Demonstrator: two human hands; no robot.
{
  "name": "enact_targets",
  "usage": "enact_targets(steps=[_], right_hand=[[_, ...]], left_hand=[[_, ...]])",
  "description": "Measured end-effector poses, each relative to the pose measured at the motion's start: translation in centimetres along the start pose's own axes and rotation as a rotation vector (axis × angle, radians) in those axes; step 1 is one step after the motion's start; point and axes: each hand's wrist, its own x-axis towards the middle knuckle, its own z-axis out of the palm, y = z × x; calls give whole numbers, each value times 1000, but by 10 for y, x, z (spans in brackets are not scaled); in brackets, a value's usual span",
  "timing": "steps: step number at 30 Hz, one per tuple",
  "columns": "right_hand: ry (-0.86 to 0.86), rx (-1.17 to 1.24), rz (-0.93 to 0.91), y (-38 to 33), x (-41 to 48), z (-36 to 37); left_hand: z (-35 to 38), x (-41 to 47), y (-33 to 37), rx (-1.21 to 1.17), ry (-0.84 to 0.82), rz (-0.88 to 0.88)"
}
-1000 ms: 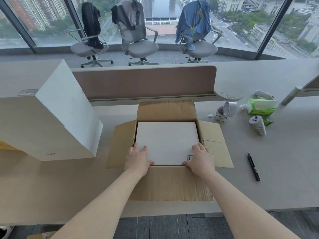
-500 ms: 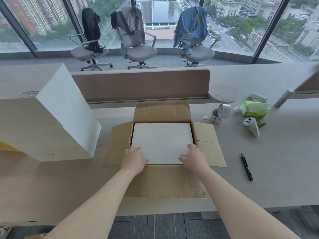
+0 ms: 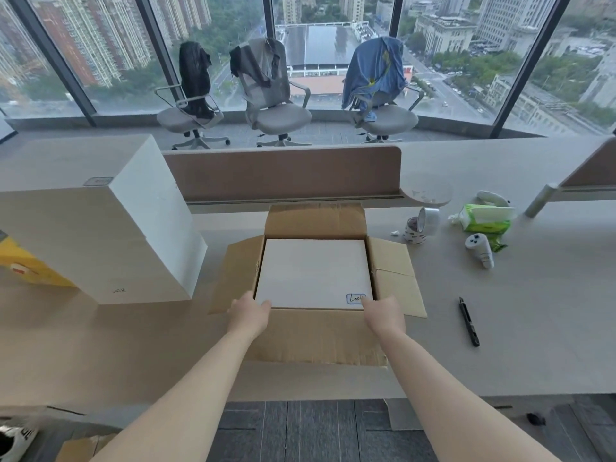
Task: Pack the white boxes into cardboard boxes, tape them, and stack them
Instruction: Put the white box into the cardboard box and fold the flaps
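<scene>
Head view, white box (image 3: 313, 271) in carton (image 3: 316, 335), label (image 3: 355, 298) reading "Loo"

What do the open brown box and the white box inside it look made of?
Open brown box: likely corrugated cardboard, matte; creased, dented flaps. White box inside it: probably smooth matte paperboard; flat, glare-free top bearing a small label.

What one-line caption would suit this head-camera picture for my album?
Left hand and right hand at the near corners of a white box lying in an open cardboard box.
</scene>
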Motion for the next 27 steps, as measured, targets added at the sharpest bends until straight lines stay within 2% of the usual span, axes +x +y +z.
enact_targets(steps=[7,11,16,19,23,27], right_hand=[[71,276,97,11,7,12],[101,401,109,11,-1,12],[164,404,44,15,-17,15],[202,339,3,14,-26,18],[159,49,-113,14,-33,21],[58,-198,-244,11,-35,29]], left_hand=[[-1,7,-4,-38,-17,-46],[1,10,-14,-133,-46,-10],[-1,-5,-15,-253,-14,91],[-2,-8,-17,-178,-11,142],[-4,-14,-14,-23,61,292],[0,-12,-6,44,-38,326]])
